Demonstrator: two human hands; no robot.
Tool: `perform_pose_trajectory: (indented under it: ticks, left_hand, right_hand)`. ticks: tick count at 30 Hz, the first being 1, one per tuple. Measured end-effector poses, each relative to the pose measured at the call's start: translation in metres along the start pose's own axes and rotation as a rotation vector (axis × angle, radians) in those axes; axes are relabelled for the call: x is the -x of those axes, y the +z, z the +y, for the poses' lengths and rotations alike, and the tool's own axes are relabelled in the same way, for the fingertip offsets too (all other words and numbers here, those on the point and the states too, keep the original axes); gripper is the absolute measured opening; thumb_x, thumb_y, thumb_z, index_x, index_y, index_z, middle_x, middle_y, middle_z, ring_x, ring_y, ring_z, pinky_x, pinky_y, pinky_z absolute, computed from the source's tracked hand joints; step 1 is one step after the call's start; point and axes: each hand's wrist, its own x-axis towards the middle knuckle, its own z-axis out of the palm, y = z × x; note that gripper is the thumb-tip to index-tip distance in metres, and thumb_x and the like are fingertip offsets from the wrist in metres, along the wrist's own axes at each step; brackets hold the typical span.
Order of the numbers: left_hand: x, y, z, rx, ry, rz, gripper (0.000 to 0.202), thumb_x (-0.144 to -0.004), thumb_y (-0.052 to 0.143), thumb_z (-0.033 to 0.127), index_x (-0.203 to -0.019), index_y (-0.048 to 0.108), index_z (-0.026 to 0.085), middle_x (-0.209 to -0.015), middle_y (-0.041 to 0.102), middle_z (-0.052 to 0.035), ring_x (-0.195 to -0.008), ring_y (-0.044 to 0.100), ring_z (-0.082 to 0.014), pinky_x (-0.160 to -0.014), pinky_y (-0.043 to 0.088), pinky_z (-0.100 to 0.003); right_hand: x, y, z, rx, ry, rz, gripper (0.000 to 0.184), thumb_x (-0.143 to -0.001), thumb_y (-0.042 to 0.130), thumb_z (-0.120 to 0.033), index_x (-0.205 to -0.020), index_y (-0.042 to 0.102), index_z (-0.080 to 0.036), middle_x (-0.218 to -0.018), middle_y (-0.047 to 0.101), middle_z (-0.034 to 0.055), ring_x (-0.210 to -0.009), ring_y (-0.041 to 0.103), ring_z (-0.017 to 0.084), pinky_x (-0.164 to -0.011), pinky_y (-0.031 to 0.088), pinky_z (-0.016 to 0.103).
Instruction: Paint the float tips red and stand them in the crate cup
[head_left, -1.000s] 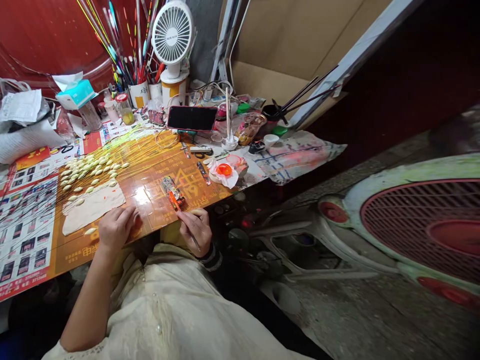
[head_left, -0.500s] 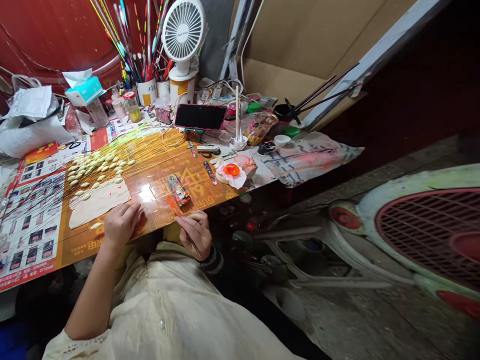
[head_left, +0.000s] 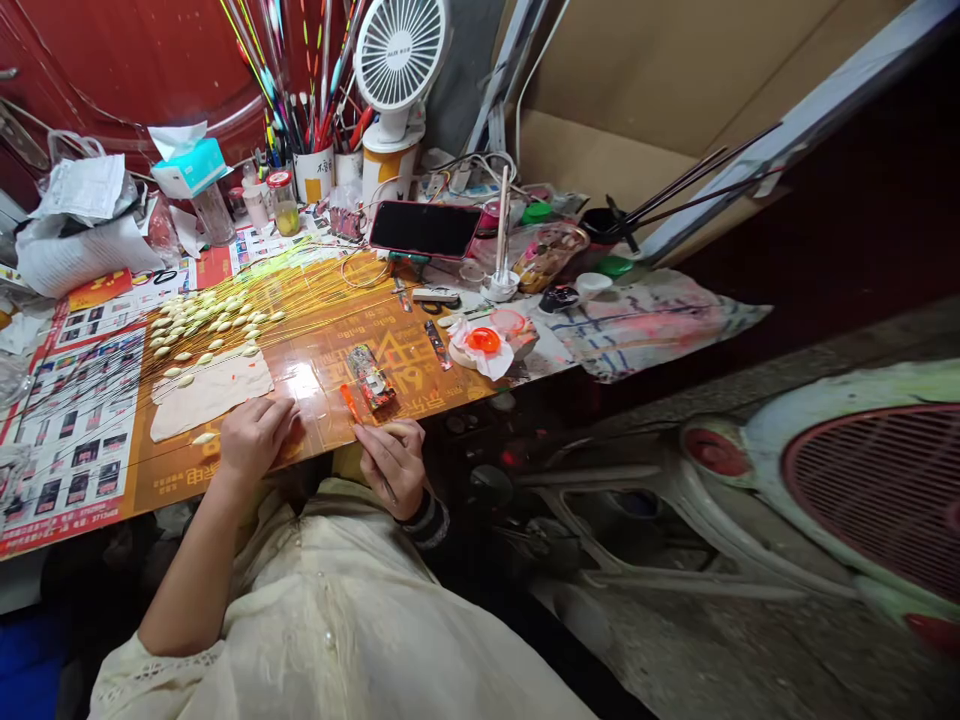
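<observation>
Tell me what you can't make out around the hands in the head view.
Head view:
- Right hand: hides most of the thin handle it pinches.
- Left hand: hides the orange printed sheet beneath it.
- Orange tip: too small to identify.
- Long sticks in the mug: cut off by the top edge.

Here comes the cream blouse (head_left: 330, 625), loose and softly creased!
Look at that front: a row of small pearly buttons (head_left: 328, 636) running down the fabric, and lace trim (head_left: 180, 660) edging the wide left sleeve. Over on the right wrist, a dark striped cuff (head_left: 425, 520) pokes out in black and grey bands. And the left hand (head_left: 255, 440) and right hand (head_left: 394, 468) are both working bare today!
</observation>
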Motion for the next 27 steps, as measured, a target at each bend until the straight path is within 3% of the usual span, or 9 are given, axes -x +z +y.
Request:
perform_pose_trajectory:
  ticks: [15, 27]
  left_hand:
    - [0.001, 0.001, 0.000, 0.005, -0.021, 0.000, 0.013, -0.095, 0.059, 0.030, -0.100, 0.068, 0.023, -0.082, 0.072, -0.0020, -0.075, 0.065, -0.0145, -0.070, 0.045, -0.026]
    - [0.003, 0.001, 0.001, 0.039, -0.046, -0.036, 0.016, -0.097, 0.055, 0.032, -0.099, 0.069, 0.024, -0.082, 0.071, -0.0027, -0.075, 0.064, -0.0148, -0.070, 0.044, -0.027]
  right_hand:
    - [0.002, 0.000, 0.000, -0.010, 0.011, 0.019, 0.053, -0.090, 0.056, -0.013, -0.141, 0.053, -0.028, -0.109, 0.072, 0.0040, -0.099, 0.056, 0.019, -0.098, 0.046, 0.045]
    - [0.002, 0.001, -0.010, -0.069, -0.059, 0.011, 0.056, -0.088, 0.055, -0.009, -0.141, 0.051, -0.027, -0.107, 0.071, 0.0039, -0.096, 0.055, 0.019, -0.097, 0.048, 0.048]
